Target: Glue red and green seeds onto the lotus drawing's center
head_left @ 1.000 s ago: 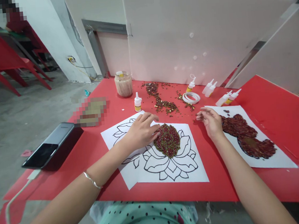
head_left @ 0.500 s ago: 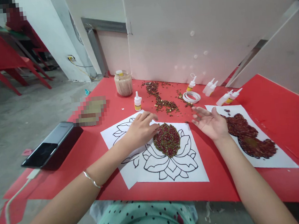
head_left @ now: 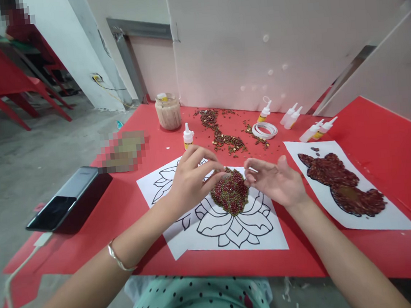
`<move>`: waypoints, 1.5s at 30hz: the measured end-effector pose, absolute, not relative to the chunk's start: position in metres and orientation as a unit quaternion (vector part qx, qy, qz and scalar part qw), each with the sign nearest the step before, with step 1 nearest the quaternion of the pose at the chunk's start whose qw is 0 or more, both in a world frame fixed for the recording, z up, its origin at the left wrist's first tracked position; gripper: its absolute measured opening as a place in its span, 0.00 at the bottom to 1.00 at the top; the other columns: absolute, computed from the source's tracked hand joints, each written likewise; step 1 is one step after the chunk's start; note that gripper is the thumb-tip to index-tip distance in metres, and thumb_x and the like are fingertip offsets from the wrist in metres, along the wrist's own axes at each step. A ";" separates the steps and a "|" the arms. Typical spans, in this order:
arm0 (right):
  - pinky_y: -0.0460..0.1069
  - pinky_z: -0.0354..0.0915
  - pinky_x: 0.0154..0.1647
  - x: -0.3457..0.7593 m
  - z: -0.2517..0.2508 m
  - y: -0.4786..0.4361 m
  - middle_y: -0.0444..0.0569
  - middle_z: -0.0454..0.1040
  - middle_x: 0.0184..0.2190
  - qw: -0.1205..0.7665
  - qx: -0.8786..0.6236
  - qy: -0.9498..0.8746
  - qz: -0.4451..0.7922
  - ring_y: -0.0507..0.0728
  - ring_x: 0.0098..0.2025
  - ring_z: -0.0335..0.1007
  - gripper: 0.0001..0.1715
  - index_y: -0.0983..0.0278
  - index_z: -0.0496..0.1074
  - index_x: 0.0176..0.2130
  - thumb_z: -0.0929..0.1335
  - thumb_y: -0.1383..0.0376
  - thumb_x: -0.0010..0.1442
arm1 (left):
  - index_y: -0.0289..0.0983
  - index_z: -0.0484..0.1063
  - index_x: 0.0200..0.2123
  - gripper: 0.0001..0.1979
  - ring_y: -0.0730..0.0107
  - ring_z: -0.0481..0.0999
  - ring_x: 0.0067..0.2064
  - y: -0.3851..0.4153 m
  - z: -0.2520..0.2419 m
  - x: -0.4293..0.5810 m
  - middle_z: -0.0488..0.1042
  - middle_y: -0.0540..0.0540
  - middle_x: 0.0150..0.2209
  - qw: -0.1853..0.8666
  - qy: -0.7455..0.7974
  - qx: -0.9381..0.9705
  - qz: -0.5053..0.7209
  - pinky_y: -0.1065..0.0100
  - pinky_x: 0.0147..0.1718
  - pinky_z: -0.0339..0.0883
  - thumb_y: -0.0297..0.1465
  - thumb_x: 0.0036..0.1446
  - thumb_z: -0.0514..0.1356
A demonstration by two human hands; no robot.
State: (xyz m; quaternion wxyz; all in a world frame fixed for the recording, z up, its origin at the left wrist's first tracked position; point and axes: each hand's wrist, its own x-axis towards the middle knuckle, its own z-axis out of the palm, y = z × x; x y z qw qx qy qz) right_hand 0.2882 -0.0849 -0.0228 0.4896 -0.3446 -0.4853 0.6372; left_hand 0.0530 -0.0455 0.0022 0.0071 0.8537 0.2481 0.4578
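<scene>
A white sheet with a lotus line drawing (head_left: 236, 235) lies in front of me, its centre covered by a rounded patch of red and green beans (head_left: 229, 195). My left hand (head_left: 195, 176) hovers at the upper left of this patch, fingers bent and apart; no held item can be made out. On the patch's other side is my right hand (head_left: 277, 179), palm turned up, thumb raised and fingers loosely curled toward the beans. Whether small beans lie in its palm, I cannot tell. A second drawn sheet (head_left: 163, 191) sits partly under the first.
Loose beans (head_left: 221, 136) are scattered behind the sheets. Around them stand a glue bottle (head_left: 188, 137), a cloudy jar (head_left: 168, 113), a tape roll (head_left: 264, 130) and several more bottles (head_left: 291, 116). A bean-covered sheet (head_left: 341, 185) lies right; a phone (head_left: 67, 199) with cable lies left.
My right hand has moved left, from beside the sheet to the edge of the bean patch. My left hand has shifted slightly, its fingers now more spread.
</scene>
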 end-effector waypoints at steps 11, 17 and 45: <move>0.53 0.63 0.39 0.264 -0.021 -0.098 0.48 0.69 0.45 0.422 -0.256 -0.540 0.682 0.55 0.35 0.61 0.36 0.49 0.73 0.50 0.56 0.36 0.55 | 0.42 0.73 0.35 0.03 0.71 0.67 0.36 -0.054 0.006 0.056 0.71 0.49 0.33 0.001 0.201 0.838 0.507 0.66 0.36 0.65 0.29 0.55 0.64; 0.54 0.61 0.45 0.266 -0.025 -0.101 0.49 0.64 0.44 0.406 -0.244 -0.550 0.688 0.55 0.38 0.58 0.37 0.50 0.70 0.54 0.53 0.37 0.58 | 0.40 0.74 0.34 0.04 0.72 0.65 0.34 -0.054 0.006 0.059 0.71 0.49 0.31 -0.027 0.177 0.826 0.535 0.66 0.34 0.64 0.27 0.54 0.64; 0.53 0.59 0.44 0.259 -0.022 -0.105 0.48 0.62 0.50 0.386 -0.198 -0.569 0.699 0.53 0.36 0.57 0.36 0.47 0.64 0.58 0.53 0.38 0.58 | 0.37 0.72 0.34 0.06 0.68 0.66 0.35 -0.059 -0.002 0.059 0.71 0.47 0.31 -0.135 0.173 0.801 0.557 0.66 0.34 0.67 0.23 0.52 0.63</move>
